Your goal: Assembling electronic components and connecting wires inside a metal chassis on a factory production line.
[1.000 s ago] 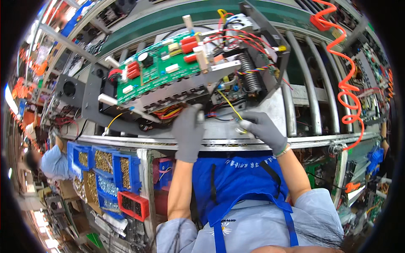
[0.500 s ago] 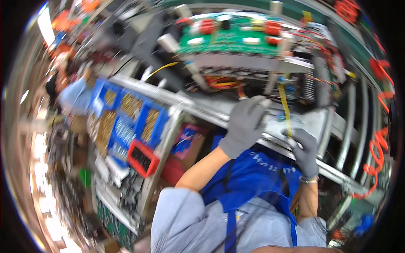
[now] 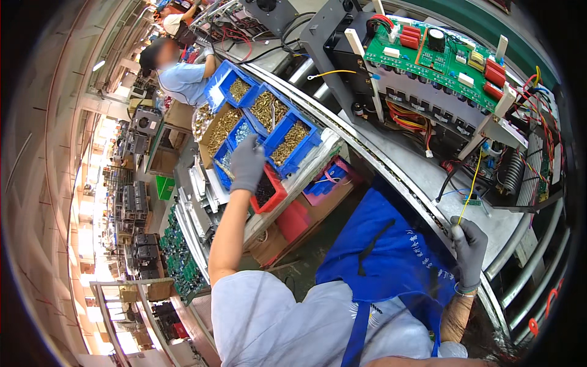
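Observation:
My gloved left hand (image 3: 248,165) is over the blue bins, at the compartment with small silver parts (image 3: 242,131). Its fingers are drawn together and bent down; whether anything is between them is hidden. Beside its wrist is a red tray (image 3: 267,191) of dark small parts. At the bench's near edge, my gloved right hand (image 3: 469,252) pinches the lower end of a yellow wire (image 3: 472,183). That wire runs taut up into an open black chassis (image 3: 520,205), under a green circuit board (image 3: 437,60) with red components and white posts.
Blue bins (image 3: 293,144) hold brass-coloured fasteners. A loose yellow wire with a ring terminal (image 3: 333,73) sticks out by a black panel (image 3: 333,37). Metal rollers (image 3: 510,244) lie at the right. A co-worker in light blue (image 3: 183,79) stands beyond the bins. Green boards (image 3: 180,257) are stacked at lower left.
My left hand has left the chassis front and moved left to the bins. My right hand keeps hold of the yellow wire. The view has turned toward the left.

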### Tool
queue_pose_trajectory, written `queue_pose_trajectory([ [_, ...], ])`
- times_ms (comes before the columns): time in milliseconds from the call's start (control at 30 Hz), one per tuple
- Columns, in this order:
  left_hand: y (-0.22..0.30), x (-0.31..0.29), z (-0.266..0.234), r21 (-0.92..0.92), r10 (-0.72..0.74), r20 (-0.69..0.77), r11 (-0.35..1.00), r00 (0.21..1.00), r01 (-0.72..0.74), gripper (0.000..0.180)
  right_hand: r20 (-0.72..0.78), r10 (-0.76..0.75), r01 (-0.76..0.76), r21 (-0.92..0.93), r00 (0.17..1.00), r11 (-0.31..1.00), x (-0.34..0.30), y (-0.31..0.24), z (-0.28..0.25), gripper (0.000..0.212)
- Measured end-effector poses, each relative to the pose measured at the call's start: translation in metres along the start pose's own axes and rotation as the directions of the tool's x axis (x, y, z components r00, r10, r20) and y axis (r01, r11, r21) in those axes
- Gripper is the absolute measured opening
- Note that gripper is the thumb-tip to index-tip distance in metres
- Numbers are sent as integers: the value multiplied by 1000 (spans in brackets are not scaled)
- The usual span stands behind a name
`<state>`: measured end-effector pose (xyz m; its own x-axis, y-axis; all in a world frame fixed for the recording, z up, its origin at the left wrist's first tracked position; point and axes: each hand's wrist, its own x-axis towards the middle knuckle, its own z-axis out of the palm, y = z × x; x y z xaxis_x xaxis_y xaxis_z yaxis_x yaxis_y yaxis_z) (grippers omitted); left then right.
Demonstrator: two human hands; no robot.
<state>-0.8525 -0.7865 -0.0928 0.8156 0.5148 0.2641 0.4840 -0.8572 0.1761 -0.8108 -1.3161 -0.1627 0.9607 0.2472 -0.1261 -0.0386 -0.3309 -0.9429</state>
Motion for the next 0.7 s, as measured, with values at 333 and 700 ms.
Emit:
queue_pose_trajectory([
  [333,-48,-17,-33,57,-395,635,881,664,469,30,-45,42,-33,177,998,984,-1,12,-7,20],
  [700,22,-10,-17,-58,213,232,977,949,-205,28,-93,40,-33,70,995,997,-2,1,-4,22],
])
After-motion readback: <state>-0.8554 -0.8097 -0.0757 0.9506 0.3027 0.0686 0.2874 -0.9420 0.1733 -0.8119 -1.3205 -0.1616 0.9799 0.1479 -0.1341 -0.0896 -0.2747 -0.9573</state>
